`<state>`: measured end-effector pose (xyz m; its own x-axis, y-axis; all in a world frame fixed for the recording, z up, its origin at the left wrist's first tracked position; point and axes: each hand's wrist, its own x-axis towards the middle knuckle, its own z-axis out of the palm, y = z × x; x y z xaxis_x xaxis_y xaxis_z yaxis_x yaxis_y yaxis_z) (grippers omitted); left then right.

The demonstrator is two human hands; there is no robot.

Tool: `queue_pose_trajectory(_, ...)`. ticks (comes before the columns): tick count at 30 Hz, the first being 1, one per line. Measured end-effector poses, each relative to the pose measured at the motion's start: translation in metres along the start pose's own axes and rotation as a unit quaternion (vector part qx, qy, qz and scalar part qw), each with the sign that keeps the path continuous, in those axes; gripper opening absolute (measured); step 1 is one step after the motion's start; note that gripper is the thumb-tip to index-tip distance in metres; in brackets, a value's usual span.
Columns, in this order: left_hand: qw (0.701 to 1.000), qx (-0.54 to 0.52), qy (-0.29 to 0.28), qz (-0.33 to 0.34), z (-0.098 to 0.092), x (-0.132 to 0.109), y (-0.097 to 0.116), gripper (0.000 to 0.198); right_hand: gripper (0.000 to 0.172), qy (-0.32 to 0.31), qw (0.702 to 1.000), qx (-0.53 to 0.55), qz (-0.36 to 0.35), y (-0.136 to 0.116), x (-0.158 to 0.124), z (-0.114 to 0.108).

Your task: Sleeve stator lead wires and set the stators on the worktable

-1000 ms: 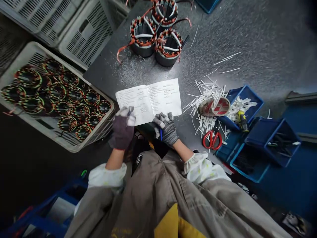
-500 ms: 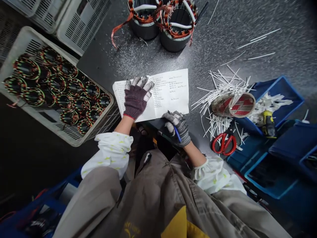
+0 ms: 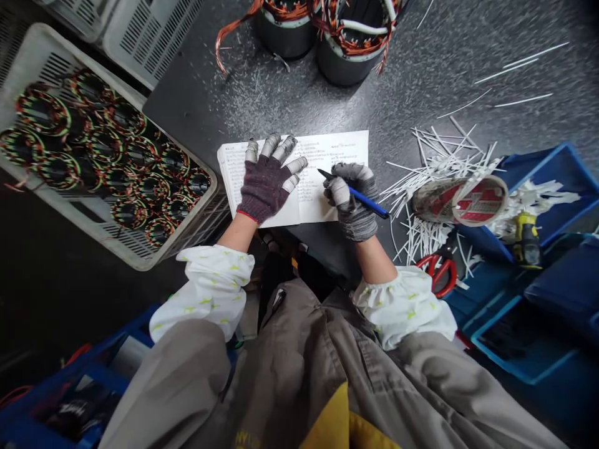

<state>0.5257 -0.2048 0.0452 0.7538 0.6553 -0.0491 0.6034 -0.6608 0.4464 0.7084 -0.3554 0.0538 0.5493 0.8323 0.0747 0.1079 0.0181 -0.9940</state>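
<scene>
An open notebook [image 3: 339,149] with handwritten lines lies on the dark speckled table [image 3: 384,100], right in front of me. My left hand [image 3: 269,178], in a purple knit glove, presses flat on the left page with its fingers spread. In a grey glove, my right hand [image 3: 352,198] grips a blue pen [image 3: 355,194]. The pen's tip points left onto the right page.
Two wound stators [image 3: 322,28] stand at the table's far edge. A grey crate [image 3: 100,153] full of stators sits to the left. To the right lie several white strips [image 3: 433,168], a tape roll [image 3: 461,201], red scissors [image 3: 437,271] and blue bins [image 3: 543,181].
My left hand went from the notebook's near edge to lie flat on the left page. My right hand rose from the table edge onto the right page and turned the pen to writing position.
</scene>
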Motion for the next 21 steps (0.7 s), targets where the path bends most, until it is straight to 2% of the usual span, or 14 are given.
queue_pose_trajectory(4,0.999,-0.019,-0.024,-0.018,-0.009,0.001,0.006,0.048,0.051,-0.002,1.000,-0.010,-0.001,0.021,-0.007,0.005)
queue_pose_trajectory(7,0.999,-0.040,-0.025,-0.025,-0.012,0.001,0.007,0.047,0.047,0.002,0.999,-0.046,-0.020,0.028,-0.020,0.003)
queue_pose_trajectory(10,0.998,-0.057,-0.011,-0.022,-0.011,0.001,0.005,0.043,0.040,0.010,0.997,-0.071,-0.042,0.025,-0.031,0.001)
queue_pose_trajectory(15,0.999,-0.052,0.009,0.004,-0.012,-0.001,-0.001,0.046,0.035,0.013,0.997,-0.068,-0.034,0.019,-0.039,0.000)
queue_pose_trajectory(21,0.999,-0.043,-0.001,-0.002,-0.013,-0.002,-0.004,0.049,0.042,0.003,0.998,-0.061,-0.015,0.017,-0.039,-0.002)
